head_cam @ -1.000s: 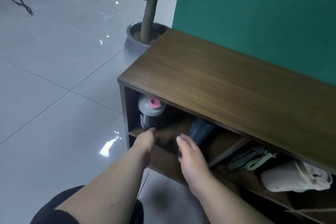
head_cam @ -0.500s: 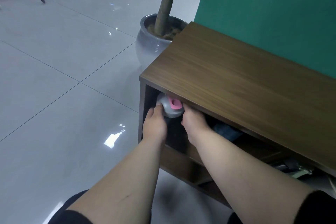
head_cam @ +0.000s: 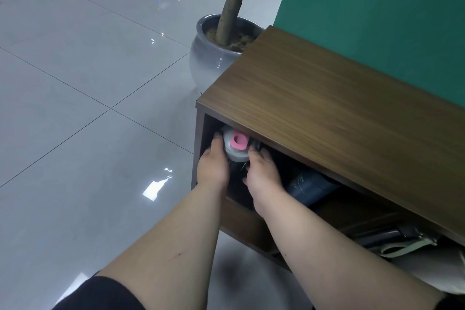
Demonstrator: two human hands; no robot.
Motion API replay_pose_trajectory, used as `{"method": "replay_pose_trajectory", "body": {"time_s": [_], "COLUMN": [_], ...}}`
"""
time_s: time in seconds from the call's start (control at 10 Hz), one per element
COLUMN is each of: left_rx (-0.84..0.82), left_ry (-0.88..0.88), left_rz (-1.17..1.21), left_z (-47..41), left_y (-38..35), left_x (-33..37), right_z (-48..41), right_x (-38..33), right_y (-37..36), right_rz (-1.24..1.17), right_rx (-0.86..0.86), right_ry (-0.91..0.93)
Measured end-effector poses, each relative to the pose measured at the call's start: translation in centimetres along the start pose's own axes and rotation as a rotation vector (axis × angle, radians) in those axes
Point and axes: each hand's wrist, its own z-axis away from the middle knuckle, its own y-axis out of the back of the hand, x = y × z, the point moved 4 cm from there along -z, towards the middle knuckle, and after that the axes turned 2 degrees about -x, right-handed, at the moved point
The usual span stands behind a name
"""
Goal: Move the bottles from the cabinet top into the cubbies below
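Head view: bare cabinet top (head_cam: 339, 113), tiled floor (head_cam: 75, 108).

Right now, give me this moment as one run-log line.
left hand: on shaker bottle | right hand: on same bottle | bottle: upright, end cubby | cabinet top: bare

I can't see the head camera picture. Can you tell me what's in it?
Two bare hands, the left hand and right hand, grip a bottle with a grey lid and pink cap inside the end cubby of a brown wooden cabinet. A dark blue bottle lies beside it, and a potted plant stands behind on the tiled floor.
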Motion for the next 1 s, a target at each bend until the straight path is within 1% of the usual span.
{"method": "replay_pose_trajectory", "body": {"time_s": [0.2, 0.4, 0.6, 0.7, 0.8, 0.9, 1.0], "left_rx": [-0.005, -0.030, -0.039, -0.076, -0.079, -0.052, -0.152], "left_ry": [0.025, 0.015, 0.045, 0.066, 0.100, 0.130, 0.184], "left_rz": [-0.020, 0.004, 0.124, 0.180, 0.177, 0.035, -0.100], "left_z": [0.4, 0.6, 0.9, 1.7, 1.0, 5.0, 9.3], "left_y": [0.0, -0.1, -0.1, 0.0, 0.4, 0.7, 0.5], "left_x": [0.1, 0.5, 0.3, -0.2, -2.0, -0.7, -1.7], "right_z": [0.2, -0.1, 0.1, 1.7, 4.3, 7.7, 10.4], "right_x": [0.2, 0.3, 1.3, 2.8, 4.5, 4.5, 3.5], "right_y": [0.1, 0.1, 0.9, 2.4, 4.8, 7.6, 10.6], "right_rz": [0.025, 0.007, -0.045, -0.073, -0.024, 0.018, 0.000], "right_rx": [0.008, -0.013, -0.040, -0.067, -0.126, -0.186, -0.192], "right_ry": [0.026, 0.030, -0.072, -0.086, -0.163, -0.195, -0.184]}}
